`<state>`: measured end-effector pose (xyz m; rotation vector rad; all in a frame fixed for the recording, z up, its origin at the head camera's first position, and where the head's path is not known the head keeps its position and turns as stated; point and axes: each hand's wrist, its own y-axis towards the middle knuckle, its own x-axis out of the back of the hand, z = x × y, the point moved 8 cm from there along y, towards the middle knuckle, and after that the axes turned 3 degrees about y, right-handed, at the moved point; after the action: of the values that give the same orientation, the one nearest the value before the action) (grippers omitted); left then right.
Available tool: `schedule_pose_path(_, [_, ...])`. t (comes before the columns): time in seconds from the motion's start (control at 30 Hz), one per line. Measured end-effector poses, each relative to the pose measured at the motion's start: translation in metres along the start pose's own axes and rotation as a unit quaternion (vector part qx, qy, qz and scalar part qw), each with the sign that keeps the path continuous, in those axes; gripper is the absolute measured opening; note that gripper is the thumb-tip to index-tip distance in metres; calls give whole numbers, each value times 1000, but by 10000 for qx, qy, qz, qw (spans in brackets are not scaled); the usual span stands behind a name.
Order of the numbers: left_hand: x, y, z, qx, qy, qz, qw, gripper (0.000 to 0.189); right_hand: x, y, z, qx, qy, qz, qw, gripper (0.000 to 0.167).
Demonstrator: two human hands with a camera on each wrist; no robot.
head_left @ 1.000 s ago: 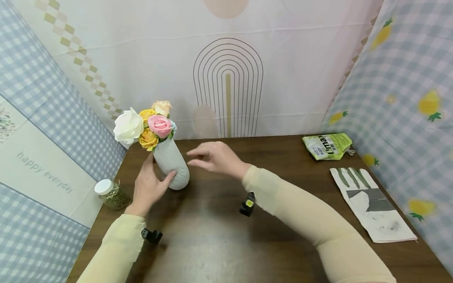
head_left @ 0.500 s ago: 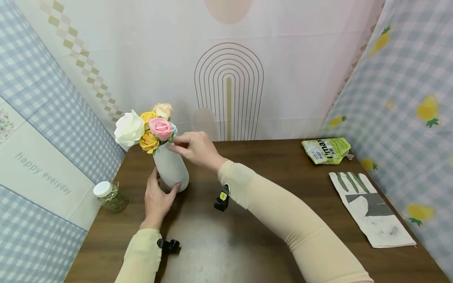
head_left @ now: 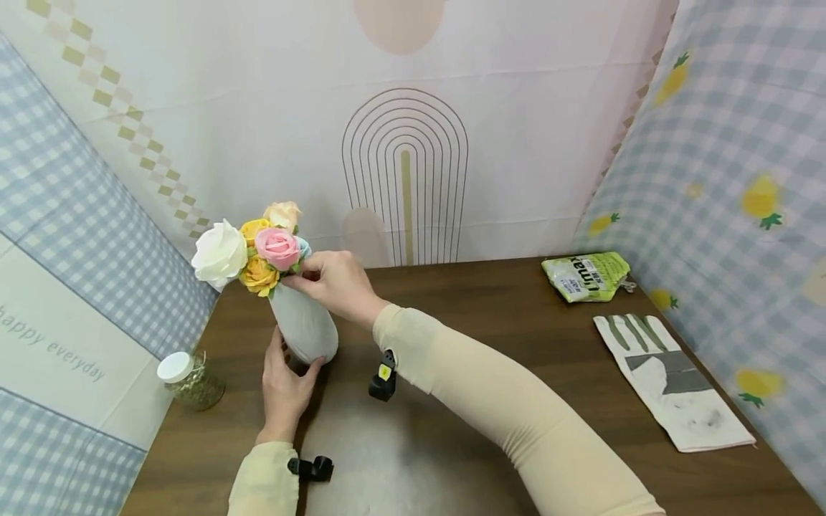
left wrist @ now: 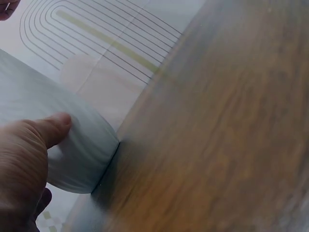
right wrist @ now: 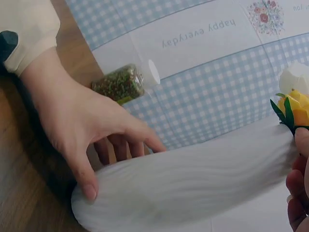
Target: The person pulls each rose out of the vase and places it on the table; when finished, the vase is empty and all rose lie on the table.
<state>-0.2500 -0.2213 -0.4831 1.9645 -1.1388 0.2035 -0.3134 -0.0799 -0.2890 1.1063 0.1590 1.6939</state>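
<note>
A white ribbed vase [head_left: 302, 322] stands on the dark wooden table, its base meeting the tabletop in the left wrist view. From its mouth rise a white rose [head_left: 221, 254], a pink rose [head_left: 277, 248], yellow roses [head_left: 259, 276], a peach rose [head_left: 282, 216] and a small blue flower [head_left: 303, 247]. My left hand [head_left: 287, 390] grips the vase low down, thumb on the near side, fingers round the other. With curled fingers my right hand [head_left: 342, 284] holds the vase at its rim, right beneath the flowers; those fingertips are partly hidden.
A white-lidded glass jar [head_left: 193, 383] of dried green leaves stands left of the vase. At the right lie a green and white pouch [head_left: 586, 276] and a flat white glove [head_left: 674, 383] with green and grey patches. Patterned cloth hangs round the table [head_left: 413, 430].
My right hand has moved left from beside the vase to its rim. My left hand has slid lower, toward the base. The camera view has shifted slightly.
</note>
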Motion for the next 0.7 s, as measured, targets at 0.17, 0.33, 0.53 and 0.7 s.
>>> schedule_pose_path(0.17, [1, -2, 1, -130, 58, -22, 9999, 100, 0, 2, 2, -273, 10, -317, 9991, 26])
schedule_pose_path(0.33, [1, -3, 2, -183, 89, -81, 9998, 99, 0, 3, 3, -323, 83, -423, 9985, 26])
schedule_pose_path(0.53, [1, -2, 0, -265, 98, -44, 9996, 98, 8, 3, 9, -210, 221, -802, 9963, 10])
schedule_pose_path(0.7, [2, 0, 0, -277, 60, -49, 9996, 98, 11, 5, 10, -328, 389, -986, 9938, 10])
